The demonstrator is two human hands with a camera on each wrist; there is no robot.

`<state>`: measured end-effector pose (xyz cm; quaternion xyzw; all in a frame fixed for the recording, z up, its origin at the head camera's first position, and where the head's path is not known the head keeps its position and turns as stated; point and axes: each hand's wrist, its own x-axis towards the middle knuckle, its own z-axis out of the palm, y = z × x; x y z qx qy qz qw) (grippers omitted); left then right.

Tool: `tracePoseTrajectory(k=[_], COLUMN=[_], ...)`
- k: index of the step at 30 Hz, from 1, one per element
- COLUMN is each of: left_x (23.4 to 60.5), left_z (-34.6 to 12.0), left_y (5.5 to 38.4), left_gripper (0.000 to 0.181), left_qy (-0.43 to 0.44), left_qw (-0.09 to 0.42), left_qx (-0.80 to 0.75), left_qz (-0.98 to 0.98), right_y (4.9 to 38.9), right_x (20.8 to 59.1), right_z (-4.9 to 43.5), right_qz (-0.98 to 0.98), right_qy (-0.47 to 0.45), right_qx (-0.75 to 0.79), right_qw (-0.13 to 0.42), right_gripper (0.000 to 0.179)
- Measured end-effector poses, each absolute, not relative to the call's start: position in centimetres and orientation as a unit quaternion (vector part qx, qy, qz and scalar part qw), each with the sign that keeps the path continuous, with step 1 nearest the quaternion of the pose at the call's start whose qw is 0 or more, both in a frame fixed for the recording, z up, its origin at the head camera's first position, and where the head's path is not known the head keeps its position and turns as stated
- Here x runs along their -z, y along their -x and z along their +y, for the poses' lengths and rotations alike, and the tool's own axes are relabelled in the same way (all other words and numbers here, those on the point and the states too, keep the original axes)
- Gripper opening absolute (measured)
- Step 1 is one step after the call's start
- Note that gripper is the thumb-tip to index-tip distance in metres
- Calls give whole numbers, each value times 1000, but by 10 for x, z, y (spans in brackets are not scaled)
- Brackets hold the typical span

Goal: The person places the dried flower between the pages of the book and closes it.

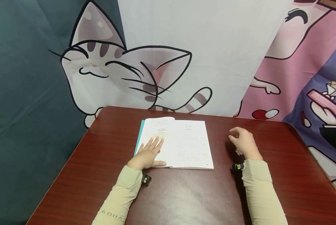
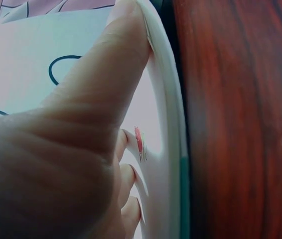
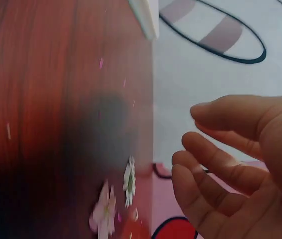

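An open book (image 1: 190, 147) with a teal cover edge lies on the table. My left hand (image 1: 148, 156) rests on its left page, fingers spread and thumb along the bottom edge. By those fingers is a small red and green thing (image 2: 140, 142) on the page; whether it is loose or printed I cannot tell. To the right of the book, my right hand (image 1: 244, 142) hovers above the table with loosely curled fingers and nothing between them. Below it lie a pale pink flower (image 3: 103, 214) and a white flower (image 3: 129, 184).
The reddish-brown table (image 1: 100, 175) reaches back to a cartoon cat cloth (image 1: 224, 47). Tiny pink bits (image 3: 101, 62) are scattered on the tabletop near the right hand. Each wrist wears a black strapped device (image 1: 146, 179).
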<state>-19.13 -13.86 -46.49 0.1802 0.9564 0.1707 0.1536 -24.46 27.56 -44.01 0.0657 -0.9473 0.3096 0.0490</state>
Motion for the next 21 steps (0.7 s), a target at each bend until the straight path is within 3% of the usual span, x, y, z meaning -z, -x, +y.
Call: tracePoseTrajectory(k=[21], left_x=[465], left_z=[-139], left_y=[191], left_gripper=[100], left_qy=[-174], left_qw=[159], left_qx=[-172], left_qz=[956], right_y=[263], right_x=[447], right_z=[307], right_qz=[-973], right_qy=[-80], right_qx=[-214], right_qw=[-32], right_gripper=[22])
